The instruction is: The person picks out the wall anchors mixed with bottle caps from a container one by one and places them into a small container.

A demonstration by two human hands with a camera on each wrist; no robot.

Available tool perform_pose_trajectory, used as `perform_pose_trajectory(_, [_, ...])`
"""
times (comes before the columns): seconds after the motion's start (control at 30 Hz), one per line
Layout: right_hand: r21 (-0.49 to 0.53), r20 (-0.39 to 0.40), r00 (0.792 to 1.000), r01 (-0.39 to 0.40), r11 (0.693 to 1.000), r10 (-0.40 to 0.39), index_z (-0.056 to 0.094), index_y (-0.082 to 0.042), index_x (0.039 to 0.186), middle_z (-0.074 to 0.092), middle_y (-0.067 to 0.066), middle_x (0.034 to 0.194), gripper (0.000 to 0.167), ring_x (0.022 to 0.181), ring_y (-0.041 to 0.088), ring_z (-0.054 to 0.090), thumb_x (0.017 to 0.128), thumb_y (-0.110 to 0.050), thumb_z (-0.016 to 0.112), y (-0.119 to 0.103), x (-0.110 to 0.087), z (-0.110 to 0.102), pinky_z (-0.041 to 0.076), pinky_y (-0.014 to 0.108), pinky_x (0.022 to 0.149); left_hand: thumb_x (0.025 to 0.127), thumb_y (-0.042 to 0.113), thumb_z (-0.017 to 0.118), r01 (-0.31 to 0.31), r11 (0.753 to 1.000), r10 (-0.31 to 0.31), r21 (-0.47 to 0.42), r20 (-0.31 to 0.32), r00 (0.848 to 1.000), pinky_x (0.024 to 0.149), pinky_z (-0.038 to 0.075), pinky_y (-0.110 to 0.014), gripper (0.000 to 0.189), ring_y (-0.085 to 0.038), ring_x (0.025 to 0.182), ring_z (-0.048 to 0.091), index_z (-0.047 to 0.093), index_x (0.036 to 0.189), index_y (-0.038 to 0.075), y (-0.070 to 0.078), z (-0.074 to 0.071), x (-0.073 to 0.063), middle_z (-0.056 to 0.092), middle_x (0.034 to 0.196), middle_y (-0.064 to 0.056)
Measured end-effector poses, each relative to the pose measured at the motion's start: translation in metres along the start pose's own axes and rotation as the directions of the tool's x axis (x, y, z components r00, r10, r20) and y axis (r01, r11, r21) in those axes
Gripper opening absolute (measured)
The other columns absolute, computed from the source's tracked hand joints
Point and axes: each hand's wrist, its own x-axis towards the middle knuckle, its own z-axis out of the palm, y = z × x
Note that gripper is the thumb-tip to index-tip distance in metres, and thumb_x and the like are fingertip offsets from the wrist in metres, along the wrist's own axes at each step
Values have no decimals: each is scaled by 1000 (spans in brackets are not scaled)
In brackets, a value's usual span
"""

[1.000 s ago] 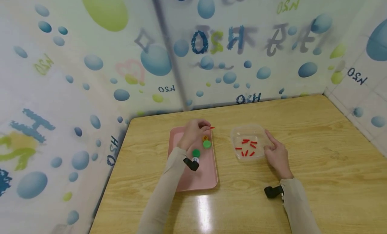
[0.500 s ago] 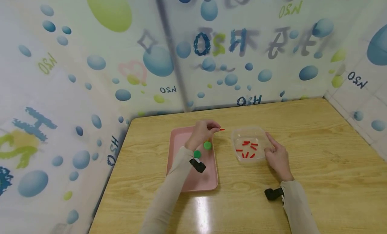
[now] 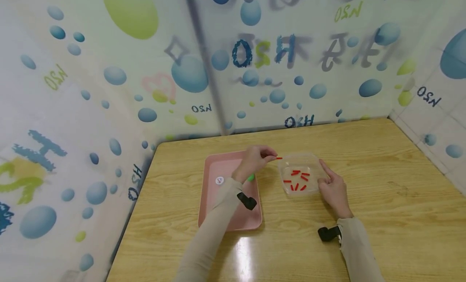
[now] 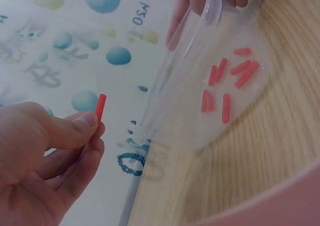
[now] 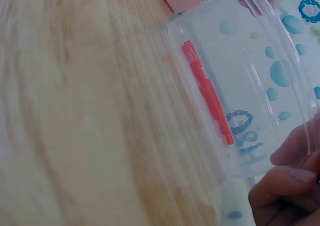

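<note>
Between thumb and fingertips, my left hand (image 3: 259, 160) pinches a short red stick (image 4: 101, 108), which in the head view reaches the left rim of a clear plastic container (image 3: 312, 162). My right hand (image 3: 333, 191) grips that container at its right side, thumb and index finger at the rim. Several similar red sticks (image 4: 226, 108) lie scattered over the container's bottom. In the right wrist view those sticks overlap in a row through the see-through wall, and the right fingers (image 5: 287, 183) show at the lower right.
A pink tray (image 3: 212, 207) sits left of the container, partly under my left forearm. In it lie a white round piece with a dark mark (image 3: 219, 180) and a green cap (image 3: 251, 177), mostly hidden by the arm. A patterned wall (image 3: 255, 100) closes the table's back.
My left hand has carried the red stick rightward from above the tray to the container's rim. The right hand and container hold their place.
</note>
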Motion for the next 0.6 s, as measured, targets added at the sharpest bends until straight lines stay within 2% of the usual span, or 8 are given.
perform_pose_trajectory(0.17, [-3,2,1000,1,1000,-1,43,-22,155,30,-12,51,69,43,5,26,89,0,47,-2,0,0,28,23,42,95,16,73,-23,1000,22,13,17,1000,66,51,-18,9,-12,80,66,78,101,12,7,7,2,75,94,1])
perform_pose_trajectory(0.4, [3,5,1000,-6,1000,6,43,-22,155,30,-12,51,69,44,5,27,90,0,48,-2,1,0,29,24,42,95,13,72,-46,999,47,-17,57,997,66,51,-18,7,-25,88,71,78,99,13,13,15,2,75,92,0])
perform_pose_trajectory(0.6, [-9,7,1000,-26,1000,26,42,-22,155,29,-11,54,68,45,6,28,90,-2,47,1,1,0,29,24,42,95,17,72,-62,998,63,-24,75,995,69,53,-16,6,-24,88,71,77,98,15,18,22,1,74,92,3])
